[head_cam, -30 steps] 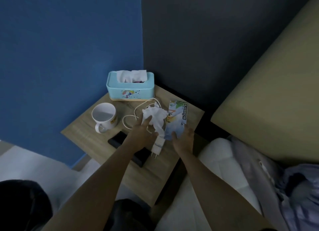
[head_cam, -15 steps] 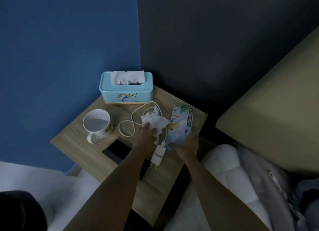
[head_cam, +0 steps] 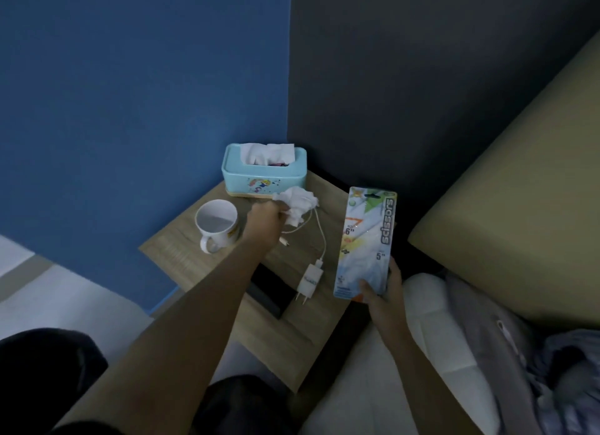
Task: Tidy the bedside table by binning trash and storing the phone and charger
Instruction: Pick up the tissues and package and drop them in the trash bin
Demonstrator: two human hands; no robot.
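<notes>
Pinched in the left hand (head_cam: 264,215), a crumpled tissue (head_cam: 298,204) hangs above the bedside table (head_cam: 181,243) while the right hand (head_cam: 383,291) clamps the scissors card (head_cam: 367,243), presumably both trash, leaving charger (head_cam: 310,280) and phone (head_cam: 269,291) lying there.

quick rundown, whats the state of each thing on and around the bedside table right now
left hand: shut on crumpled tissue, lifted
right hand: holding scissors package off the table
charger: lying flat, unplugged, cable loose
phone: face up, screen dark, partly under the arm
mug: upright, looks empty
tissue box: tissue sticking out
</notes>
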